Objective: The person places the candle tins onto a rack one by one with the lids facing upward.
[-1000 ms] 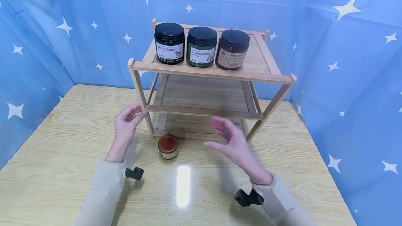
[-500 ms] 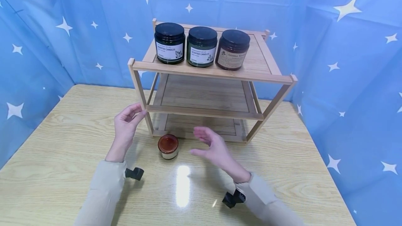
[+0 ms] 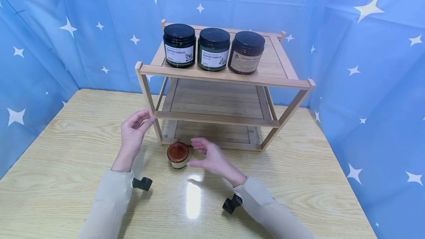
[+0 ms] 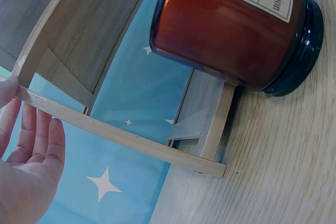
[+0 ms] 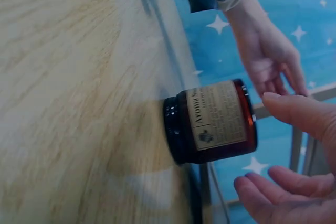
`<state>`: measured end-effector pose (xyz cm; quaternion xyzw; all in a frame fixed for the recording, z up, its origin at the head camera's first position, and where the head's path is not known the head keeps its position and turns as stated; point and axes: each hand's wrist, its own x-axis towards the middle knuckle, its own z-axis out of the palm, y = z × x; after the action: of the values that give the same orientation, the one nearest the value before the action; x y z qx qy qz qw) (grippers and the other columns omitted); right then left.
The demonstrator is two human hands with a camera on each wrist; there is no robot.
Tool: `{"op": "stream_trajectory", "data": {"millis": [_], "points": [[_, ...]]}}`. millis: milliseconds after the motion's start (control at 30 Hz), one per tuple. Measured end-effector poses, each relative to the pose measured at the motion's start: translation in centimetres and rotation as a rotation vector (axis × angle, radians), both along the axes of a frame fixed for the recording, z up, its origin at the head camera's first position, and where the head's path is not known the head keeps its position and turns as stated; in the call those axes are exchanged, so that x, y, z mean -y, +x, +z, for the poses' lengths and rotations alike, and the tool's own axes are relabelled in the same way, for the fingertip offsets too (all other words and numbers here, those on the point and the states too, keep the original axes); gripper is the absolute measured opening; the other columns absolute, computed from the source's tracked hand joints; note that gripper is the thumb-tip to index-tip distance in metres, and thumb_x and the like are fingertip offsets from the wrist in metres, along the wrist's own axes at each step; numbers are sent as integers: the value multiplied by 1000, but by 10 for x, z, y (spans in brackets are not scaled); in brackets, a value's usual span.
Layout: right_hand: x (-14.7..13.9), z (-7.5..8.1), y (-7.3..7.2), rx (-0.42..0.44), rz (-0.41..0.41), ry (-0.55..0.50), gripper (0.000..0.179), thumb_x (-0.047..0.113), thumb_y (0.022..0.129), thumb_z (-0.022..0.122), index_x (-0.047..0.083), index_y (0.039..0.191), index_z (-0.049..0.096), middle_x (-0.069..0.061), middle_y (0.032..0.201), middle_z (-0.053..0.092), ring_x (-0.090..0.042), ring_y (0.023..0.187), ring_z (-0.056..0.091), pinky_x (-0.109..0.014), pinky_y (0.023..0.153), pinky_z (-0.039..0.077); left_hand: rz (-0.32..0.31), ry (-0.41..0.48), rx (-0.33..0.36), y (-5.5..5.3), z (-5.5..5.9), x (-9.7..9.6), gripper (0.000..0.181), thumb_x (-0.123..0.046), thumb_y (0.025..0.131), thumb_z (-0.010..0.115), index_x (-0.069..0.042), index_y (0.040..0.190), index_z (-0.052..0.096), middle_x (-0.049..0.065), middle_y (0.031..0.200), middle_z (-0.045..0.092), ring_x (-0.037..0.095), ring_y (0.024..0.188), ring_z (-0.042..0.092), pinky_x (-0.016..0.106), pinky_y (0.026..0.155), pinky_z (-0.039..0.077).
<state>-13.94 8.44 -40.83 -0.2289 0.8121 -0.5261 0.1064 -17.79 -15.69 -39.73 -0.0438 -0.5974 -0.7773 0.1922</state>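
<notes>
A small amber glass candle jar (image 3: 178,155) stands upside down on the table in front of the rack, its reddish base up. In the right wrist view the candle jar (image 5: 218,124) shows an "Aroma" label, with its black lid against the tabletop. My right hand (image 3: 212,158) is just right of it, thumb and fingers spread apart and holding nothing. My left hand (image 3: 132,134) pinches the left front post of the wooden rack (image 3: 217,118) near the middle shelf. In the left wrist view the left hand's thumb lies across the post.
On the rack's top shelf stand a dark green candle jar (image 3: 179,45), a second green candle jar (image 3: 213,49) and a brown candle jar (image 3: 246,52), all black-lidded. A blue starry curtain (image 3: 348,47) hangs behind the wooden table (image 3: 66,165).
My right hand has moved left across the table to the amber candle jar's right side, fingers still spread. The left hand stays on the post, and the jars have not moved.
</notes>
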Motion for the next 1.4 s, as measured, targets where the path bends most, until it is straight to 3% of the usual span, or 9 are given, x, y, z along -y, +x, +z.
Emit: {"op": "stream_trajectory", "data": {"millis": [167, 500, 767, 1100, 1400], "points": [[7, -6, -6, 6, 24, 20, 72, 5, 69, 81, -7, 129, 45, -26, 126, 52, -38, 113, 52, -44, 100, 43, 0, 6, -5, 0, 0, 0, 39, 16, 81, 60, -20, 90, 72, -6, 84, 68, 6, 84, 64, 18, 79, 52], [19, -13, -12, 0, 49, 141, 78, 13, 66, 85, -1, 133, 45, -17, 125, 55, -30, 114, 54, -37, 98, 45, -5, 17, -14, 0, 0, -1, 38, 17, 81, 60, -19, 89, 72, -5, 84, 68, 7, 83, 64, 18, 78, 53], [26, -19, -14, -50, 52, 210, 78, 19, 65, 86, 3, 132, 48, -11, 126, 56, -27, 115, 52, -41, 100, 41, 4, 2, -2, 0, -1, 0, 39, 16, 81, 60, -20, 89, 71, -6, 83, 67, 6, 82, 63, 18, 78, 53], [29, -19, -15, -37, 50, 180, 74, 18, 66, 86, 6, 130, 51, -9, 124, 57, -26, 115, 52, -41, 99, 42, -4, -2, -12, -1, -1, 1, 36, 15, 81, 60, -18, 90, 71, -5, 84, 68, 7, 83, 63, 18, 78, 53], [29, -24, -15, -79, 22, 131, 71, 18, 65, 86, 4, 126, 53, -9, 118, 61, -24, 108, 57, -35, 93, 46, -3, -11, -25, -1, -2, 1, 35, 15, 81, 61, -17, 91, 72, -5, 83, 67, 7, 82, 63, 18, 78, 53]]}}
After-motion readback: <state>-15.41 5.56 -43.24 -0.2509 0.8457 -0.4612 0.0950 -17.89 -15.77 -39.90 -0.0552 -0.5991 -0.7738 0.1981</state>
